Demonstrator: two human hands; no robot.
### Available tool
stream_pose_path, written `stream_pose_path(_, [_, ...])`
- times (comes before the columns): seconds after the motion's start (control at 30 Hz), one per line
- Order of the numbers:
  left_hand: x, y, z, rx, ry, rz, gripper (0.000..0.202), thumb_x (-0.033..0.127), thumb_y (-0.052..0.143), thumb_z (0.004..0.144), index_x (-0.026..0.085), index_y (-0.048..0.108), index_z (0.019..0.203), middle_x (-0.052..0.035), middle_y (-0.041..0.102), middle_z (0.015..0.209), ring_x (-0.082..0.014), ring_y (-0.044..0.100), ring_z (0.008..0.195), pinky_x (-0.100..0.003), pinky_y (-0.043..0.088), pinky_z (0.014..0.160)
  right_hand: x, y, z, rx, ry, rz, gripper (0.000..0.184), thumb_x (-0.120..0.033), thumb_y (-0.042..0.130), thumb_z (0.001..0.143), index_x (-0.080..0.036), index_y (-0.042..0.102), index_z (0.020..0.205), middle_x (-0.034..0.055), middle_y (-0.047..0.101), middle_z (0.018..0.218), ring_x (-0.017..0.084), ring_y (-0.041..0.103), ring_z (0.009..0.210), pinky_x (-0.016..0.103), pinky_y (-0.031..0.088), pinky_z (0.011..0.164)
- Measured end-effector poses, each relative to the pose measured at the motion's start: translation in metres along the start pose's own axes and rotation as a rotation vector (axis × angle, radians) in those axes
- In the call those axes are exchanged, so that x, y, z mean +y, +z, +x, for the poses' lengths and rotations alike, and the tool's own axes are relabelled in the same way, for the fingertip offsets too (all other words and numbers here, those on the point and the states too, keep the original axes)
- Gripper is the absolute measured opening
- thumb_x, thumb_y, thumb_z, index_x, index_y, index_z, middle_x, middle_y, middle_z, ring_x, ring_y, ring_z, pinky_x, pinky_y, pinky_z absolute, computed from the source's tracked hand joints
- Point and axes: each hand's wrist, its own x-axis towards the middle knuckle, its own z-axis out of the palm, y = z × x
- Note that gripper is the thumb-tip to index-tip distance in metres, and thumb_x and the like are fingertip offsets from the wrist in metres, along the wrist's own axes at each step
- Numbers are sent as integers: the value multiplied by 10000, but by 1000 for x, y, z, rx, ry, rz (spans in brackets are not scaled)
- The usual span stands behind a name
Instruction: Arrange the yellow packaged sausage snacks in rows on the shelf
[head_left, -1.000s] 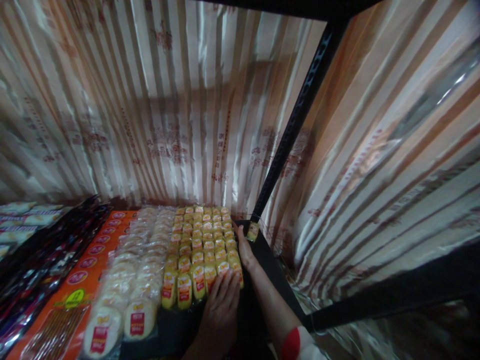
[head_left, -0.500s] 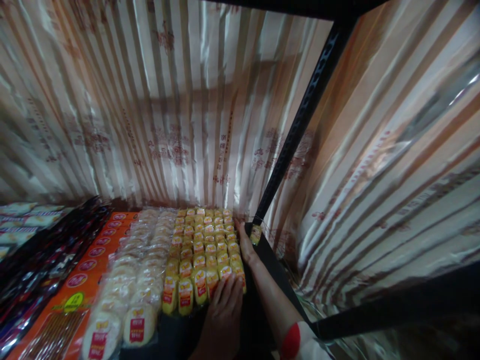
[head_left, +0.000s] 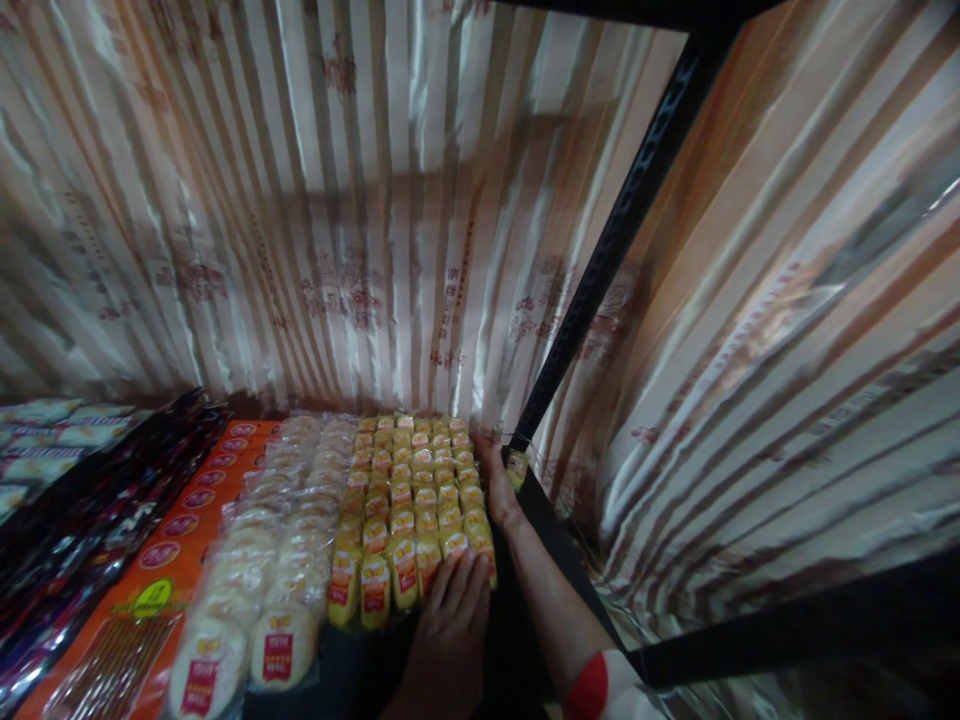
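Small yellow snack packs (head_left: 405, 500) with red labels stand in tight rows on a dark shelf (head_left: 352, 680). My left hand (head_left: 448, 615) lies with its fingers stretched over the front right packs, touching them. Reaching in from the lower right, my right hand (head_left: 501, 485) is extended along the right side of the rows, near the back; its fingertips are dim and partly blurred. One more yellow pack (head_left: 517, 467) is just right of that hand, by the post. I see nothing gripped in either hand.
Left of the yellow packs are rows of round white wrapped crackers (head_left: 281, 650), orange stick-snack packs (head_left: 161, 555), dark shiny packs (head_left: 90, 540) and white packs (head_left: 60, 440). A black metal post (head_left: 600, 270) rises at the right corner. Striped plastic sheeting (head_left: 375, 200) hangs behind.
The view has shifted slightly, so the packs appear a little further right. Both hands stay at the yellow packs; my right hand sits slightly nearer the front.
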Motion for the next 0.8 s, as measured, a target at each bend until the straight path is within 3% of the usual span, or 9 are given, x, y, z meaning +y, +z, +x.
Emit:
stream_pose_path(0.1, [-1, 1, -2, 21, 32, 22, 565, 49, 363, 783, 130, 430, 1339, -43, 353, 1473, -222, 260, 1377, -391, 166, 1141, 1, -12, -5, 64, 6, 10, 671, -711, 388, 768, -211, 619, 1152, 87, 557, 1303, 248, 414, 1289, 467, 245, 1113])
stream_pose_path(0.2, [-1, 0, -1, 42, 50, 32, 520, 57, 332, 824, 125, 441, 1327, -69, 338, 1479, -227, 293, 1364, -406, 206, 1129, -3, -25, -22, 190, -64, -37, 681, -709, 411, 753, -200, 610, 1159, 90, 500, 1361, 246, 383, 1312, 441, 213, 1130])
stream_pose_path(0.33, [0, -2, 1, 114, 79, -9, 362, 156, 370, 893, 131, 546, 1208, -77, 484, 1381, -207, 356, 1329, -360, 324, 1069, -14, -27, -68, 294, -198, -49, 618, -630, 409, 801, -146, 599, 1136, 128, 540, 1309, 244, 458, 1246, 431, 301, 1080])
stream_pose_path(0.47, [9, -11, -17, 156, -28, -122, 242, 178, 415, 885, 170, 632, 992, -45, 643, 1169, -192, 505, 1184, -345, 414, 978, -16, -15, -135, 372, -312, -69, 480, -534, 411, 843, -151, 589, 1071, 121, 623, 1137, 230, 571, 1068, 411, 425, 940])
stream_pose_path(0.6, [22, -35, -63, -44, -87, -326, 199, 287, 474, 863, 186, 627, 940, -36, 677, 955, -163, 585, 942, -292, 478, 844, -1, 6, -216, 391, -213, -259, 385, -509, 423, 835, -198, 609, 964, 73, 659, 909, 202, 604, 838, 346, 475, 761])
stream_pose_path(0.7, [24, -55, -104, -184, -146, -446, 218, 304, 513, 834, 194, 620, 988, -38, 667, 955, -165, 576, 902, -291, 487, 826, 21, 25, -271, 289, 0, -350, 353, -530, 467, 797, -220, 630, 840, 50, 666, 792, 207, 612, 755, 334, 485, 702])
stream_pose_path(0.8, [16, -65, -142, -354, -413, -478, 253, 215, 469, 840, 198, 627, 1036, -49, 673, 962, -170, 582, 908, -300, 491, 829, 52, 44, -309, 124, 133, -399, 332, -523, 523, 750, -221, 648, 812, 60, 681, 847, 226, 617, 830, 349, 489, 768])
